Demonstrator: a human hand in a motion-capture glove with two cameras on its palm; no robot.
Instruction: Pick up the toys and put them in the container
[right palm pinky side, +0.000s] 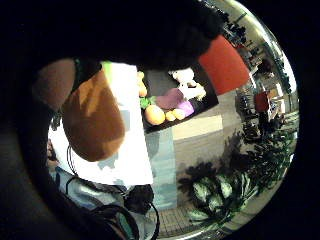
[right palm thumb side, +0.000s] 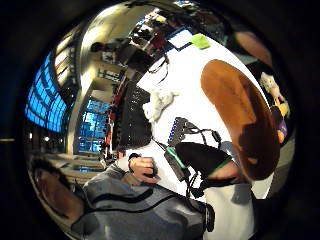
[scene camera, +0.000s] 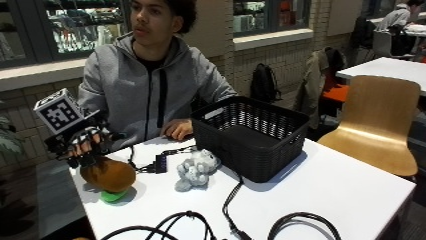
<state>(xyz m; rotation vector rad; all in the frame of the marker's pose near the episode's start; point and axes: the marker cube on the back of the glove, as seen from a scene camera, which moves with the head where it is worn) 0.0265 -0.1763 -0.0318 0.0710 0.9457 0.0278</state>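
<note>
at the table's (scene camera: 346, 180) left edge, gloved hand (scene camera: 83, 145) with fingers curled round a brown plush toy (scene camera: 108, 174), no legible writing

On the worktop (scene camera: 346, 185) I count three toys: one brown toy (scene camera: 108, 174) at the near left, one green toy (scene camera: 112, 196) just beneath it, and one grey plush toy (scene camera: 196, 169) nearer the middle. There is one black basket (scene camera: 251, 136), to the right of the plush toy. One small black box (scene camera: 162, 162) with a cord lies beside the plush toy, and two thick black cables loop along the near edge. One wooden chair (scene camera: 381, 120) stands to the right. One gloved hand (scene camera: 83, 145) is over the brown toy, and one bare hand (scene camera: 177, 130) rests by the basket.

A second, dark surface off the worktop carries several more toys, too small to count surely.
</note>
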